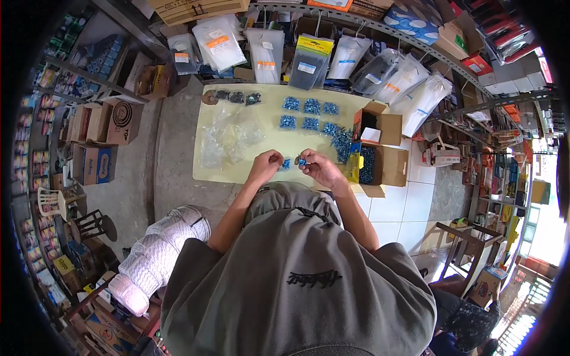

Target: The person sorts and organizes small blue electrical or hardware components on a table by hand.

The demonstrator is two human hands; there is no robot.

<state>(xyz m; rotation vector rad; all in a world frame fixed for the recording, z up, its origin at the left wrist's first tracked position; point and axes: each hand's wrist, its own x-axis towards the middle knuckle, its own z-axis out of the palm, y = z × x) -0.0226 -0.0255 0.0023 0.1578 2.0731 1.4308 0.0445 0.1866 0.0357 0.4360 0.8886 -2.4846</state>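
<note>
My left hand (267, 166) is closed in a pinch at the edge of a small clear bag (285, 164) with blue pieces inside. My right hand (321, 169) pinches several small shiny blue pieces (302, 161) just to the right of that bag. The pieces look like small screws or fittings, too tiny to tell which. A loose heap of blue pieces (341, 146) lies on the pale yellow table (273, 136), right of my hands. Beyond them sit two rows of filled bags (312, 106). Flat clear plastic bags (228, 139) are spread at the left.
Two open cardboard boxes stand at the table's right: an upper box (390, 129) and a lower box (392, 168) holding blue pieces. Dark packets (236, 97) lie at the far left corner. Hanging cable-tie packs (310, 61) line the back. Wrapped rolls (157, 249) stand left of me.
</note>
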